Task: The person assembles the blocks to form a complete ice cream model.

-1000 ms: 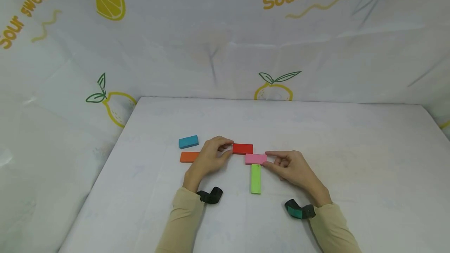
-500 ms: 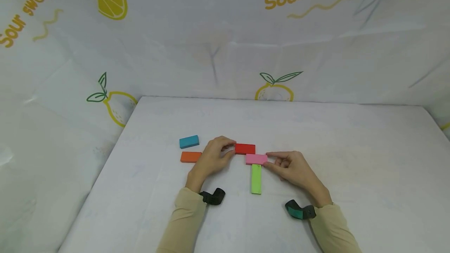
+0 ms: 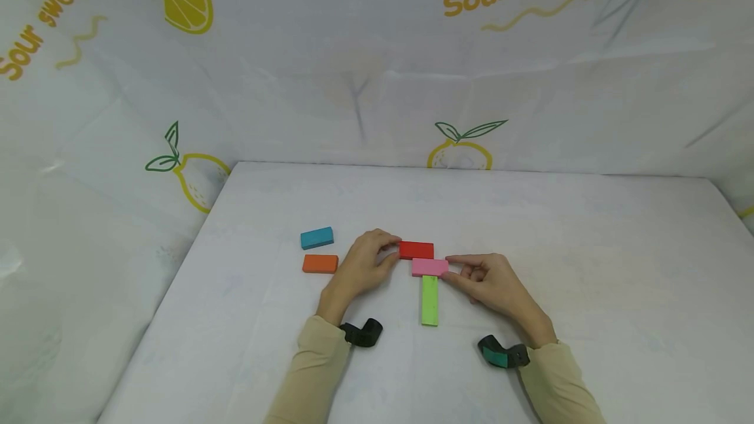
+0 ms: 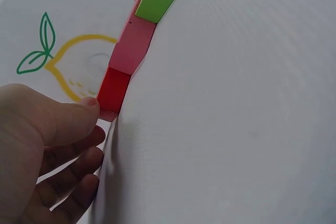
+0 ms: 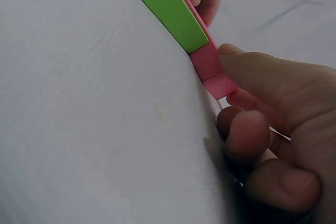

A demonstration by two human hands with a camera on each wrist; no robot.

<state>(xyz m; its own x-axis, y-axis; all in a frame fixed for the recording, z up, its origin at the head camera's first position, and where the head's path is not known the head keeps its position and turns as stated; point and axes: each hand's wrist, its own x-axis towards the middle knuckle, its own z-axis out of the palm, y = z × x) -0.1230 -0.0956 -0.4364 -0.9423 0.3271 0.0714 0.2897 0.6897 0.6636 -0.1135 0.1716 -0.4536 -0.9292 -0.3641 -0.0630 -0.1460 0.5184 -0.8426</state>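
Note:
My left hand pinches the left end of a red block between thumb and forefinger; the left wrist view shows the thumb on its near edge. Just in front of it lies a pink block, overlapping the red one's length by about half. The right hand pinches the pink block's right end with thumb and forefinger, its other fingers curled. A light green block points toward me, its far end against the pink block's near side, forming a T. In the right wrist view the green block meets the pink block.
A blue block lies slightly turned at the left, with an orange block in front of it, close to my left hand. All lie on a white-covered table. A lemon-printed sheet rises behind its far edge.
My left hand has slid the red block to the right, so it overlaps more of the pink block's length. The orange block now shows whole. My right hand stays in place.

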